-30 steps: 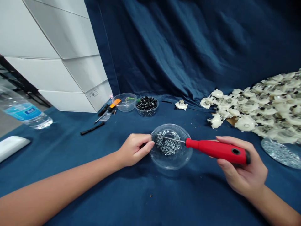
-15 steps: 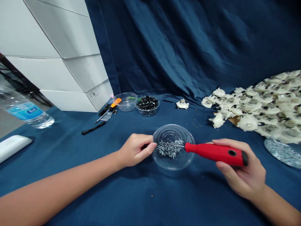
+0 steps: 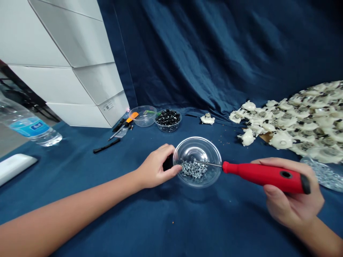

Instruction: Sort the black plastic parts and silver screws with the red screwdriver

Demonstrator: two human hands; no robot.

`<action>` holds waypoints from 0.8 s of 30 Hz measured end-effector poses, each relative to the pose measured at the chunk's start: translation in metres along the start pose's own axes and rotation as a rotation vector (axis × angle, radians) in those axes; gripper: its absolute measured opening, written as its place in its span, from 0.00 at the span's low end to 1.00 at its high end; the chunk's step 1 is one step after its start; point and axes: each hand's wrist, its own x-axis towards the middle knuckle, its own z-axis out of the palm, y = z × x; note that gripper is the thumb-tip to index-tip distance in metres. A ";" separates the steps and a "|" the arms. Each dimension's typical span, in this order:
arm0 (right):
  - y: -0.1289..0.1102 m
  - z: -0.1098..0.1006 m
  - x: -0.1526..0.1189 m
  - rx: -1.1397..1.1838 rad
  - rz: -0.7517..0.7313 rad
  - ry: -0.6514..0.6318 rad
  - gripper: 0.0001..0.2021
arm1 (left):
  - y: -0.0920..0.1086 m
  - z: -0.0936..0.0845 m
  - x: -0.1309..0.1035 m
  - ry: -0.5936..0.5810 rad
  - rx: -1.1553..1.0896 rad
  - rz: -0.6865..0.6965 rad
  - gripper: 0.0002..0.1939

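A clear round bowl (image 3: 197,182) holds a heap of small silver screws (image 3: 195,169). At its left rim is my left hand (image 3: 158,166), thumb and fingers on either side of the edge, gripping the bowl. Wrapped round the handle of a red screwdriver (image 3: 264,175) is my right hand (image 3: 297,194), to the right of the bowl. The screwdriver's metal shaft points left over the rim, and its tip is among or just above the screws.
Behind stand a tub of black parts (image 3: 168,120), an empty clear tub (image 3: 144,117), an orange-handled tool (image 3: 132,117) and one cream part (image 3: 207,118). Cream parts (image 3: 281,138) are piled right, near a bag of screws (image 3: 325,175). White boxes (image 3: 83,85) and a bottle (image 3: 32,126) stand left.
My right hand and the screwdriver have moved right, drawing the tip back from my left hand. My left thumb and fingers have spread apart at the rim, and the bowl has tilted or shifted slightly.
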 end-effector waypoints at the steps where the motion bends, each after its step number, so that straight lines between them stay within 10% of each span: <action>1: -0.002 0.002 0.002 0.005 -0.027 0.006 0.21 | -0.001 0.000 0.001 -0.005 -0.004 -0.014 0.16; 14: -0.003 0.000 0.014 0.042 -0.022 -0.160 0.17 | -0.013 0.001 0.008 -0.096 -0.691 -0.173 0.35; 24: -0.006 0.013 0.019 0.668 0.522 -0.001 0.11 | -0.008 0.004 0.010 0.206 -0.748 -0.311 0.35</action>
